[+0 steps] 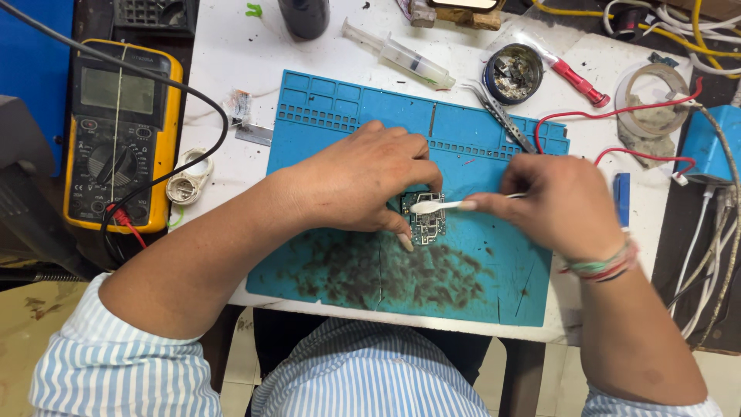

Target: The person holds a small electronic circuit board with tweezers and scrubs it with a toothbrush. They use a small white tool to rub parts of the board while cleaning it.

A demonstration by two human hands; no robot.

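A small green circuit board [427, 224] lies on a blue work mat [340, 116]. My left hand [363, 181] presses down on the board's left edge, fingers curled over it. In my right hand [559, 205] I grip a thin white brush [444, 205] like a toothbrush, its head resting on the top of the board. Dark smudges cover the mat's near part below the board.
A yellow multimeter [120, 131] with black and red leads sits at the left. Behind the mat lie a syringe [401, 55], tweezers [502, 116], a round tin [513, 73], a red-handled tool [579, 81] and a tape roll [654, 96]. A blue box [708, 143] with wires stands at the right.
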